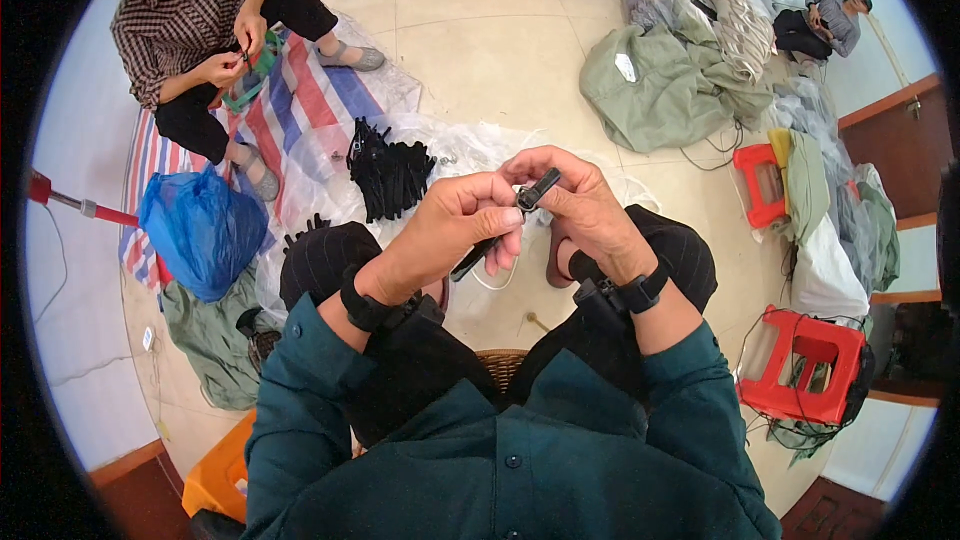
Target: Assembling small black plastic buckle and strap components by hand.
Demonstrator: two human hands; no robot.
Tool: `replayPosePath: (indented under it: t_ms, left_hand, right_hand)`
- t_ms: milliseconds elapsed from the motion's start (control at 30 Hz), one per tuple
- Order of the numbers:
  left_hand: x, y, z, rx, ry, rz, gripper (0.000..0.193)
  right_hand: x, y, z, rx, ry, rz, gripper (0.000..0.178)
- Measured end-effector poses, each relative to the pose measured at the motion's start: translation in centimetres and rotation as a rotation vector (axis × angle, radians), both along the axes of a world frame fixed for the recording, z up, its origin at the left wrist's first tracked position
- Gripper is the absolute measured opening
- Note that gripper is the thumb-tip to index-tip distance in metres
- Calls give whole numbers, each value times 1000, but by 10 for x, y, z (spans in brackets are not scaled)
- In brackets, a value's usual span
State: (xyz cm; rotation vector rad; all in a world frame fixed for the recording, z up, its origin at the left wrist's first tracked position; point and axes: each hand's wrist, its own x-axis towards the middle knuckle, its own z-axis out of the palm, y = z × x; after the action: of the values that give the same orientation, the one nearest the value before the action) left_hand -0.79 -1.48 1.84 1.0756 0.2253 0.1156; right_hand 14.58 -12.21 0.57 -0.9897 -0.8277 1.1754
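In front of my knees, my left hand (462,215) and my right hand (585,205) come together on a short black strap (542,186) with a small metal buckle or ring. The right thumb and fingers pinch its upper end. My left thumb and index finger close on the part beside the ring, and a dark end (470,262) sticks out below that hand. A loop of white cord (492,286) hangs under the fingers; where it joins is hidden. Beyond my left hand lies a pile of similar black straps (388,172) on clear plastic sheeting (465,143).
A blue plastic bag (200,230) stands at left beside a striped sheet (330,85), where a co-worker (195,30) sits handling a small dark piece. Green cloth (655,90) is heaped at far right. Red stools (805,365) stand at right. Another person (822,22) sits farther back.
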Motion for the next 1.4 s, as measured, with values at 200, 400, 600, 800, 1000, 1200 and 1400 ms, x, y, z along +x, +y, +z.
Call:
replayPosePath:
  t_ms: [200,400,600,800,1000,1200,1400]
  left_hand:
    - [3,1,-2,139,22,122,13]
    - [1,0,-5,215,49,128,14]
    - [1,-2,-8,158,58,116,11]
    - [3,-6,-4,168,53,60,14]
    - [3,-8,-9,188,72,66,15]
    - [5,-13,-12,205,63,119,14]
    - [4,-9,-18,262,63,181,9]
  right_hand:
    - [9,-3,-10,-195,8,-59,23]
    - [9,-2,-18,-183,232,8,22]
    - [4,-5,-5,-77,52,-139,16]
    - [-3,-9,9,-29,-102,-241,11]
    - [-3,-7,2,-62,-94,-280,9]
    - [4,-6,4,-65,-213,-280,7]
    - [8,-3,9,-7,-219,-429,11]
